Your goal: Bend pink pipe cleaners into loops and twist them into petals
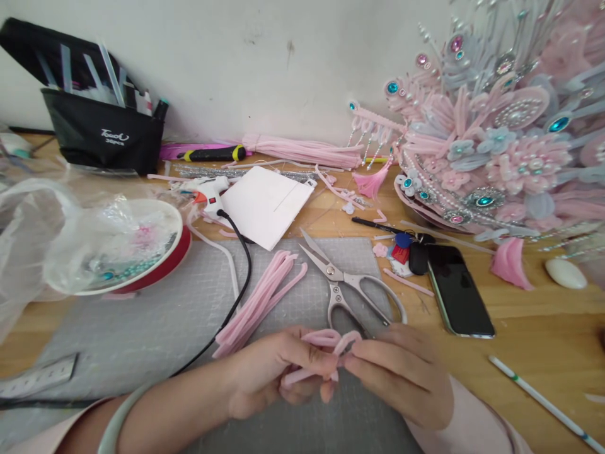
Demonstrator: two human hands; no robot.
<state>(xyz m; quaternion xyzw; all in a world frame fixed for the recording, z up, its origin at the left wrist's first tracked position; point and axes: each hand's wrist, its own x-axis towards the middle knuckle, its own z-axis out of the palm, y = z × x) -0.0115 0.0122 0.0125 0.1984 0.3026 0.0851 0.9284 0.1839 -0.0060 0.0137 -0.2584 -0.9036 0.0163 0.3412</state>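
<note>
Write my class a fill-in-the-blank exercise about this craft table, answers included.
The loops between the left hand and right hand are coloured ____.
The large word printed on the black bag is ____.
In the picture, the phone lies to the ____ of the scissors.
Missing words: pink; Touch; right.

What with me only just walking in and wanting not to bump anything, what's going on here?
A person's left hand pinches a looped pink fuzzy piece over a grey cutting mat, and the right hand is at it too, its grip partly hidden. Just beyond, a bundle of pink stems lies on the mat beside scissors with open blades. Farther back, a glue gun sits next to a white card, and a large beaded pink decoration stands at the right.
</note>
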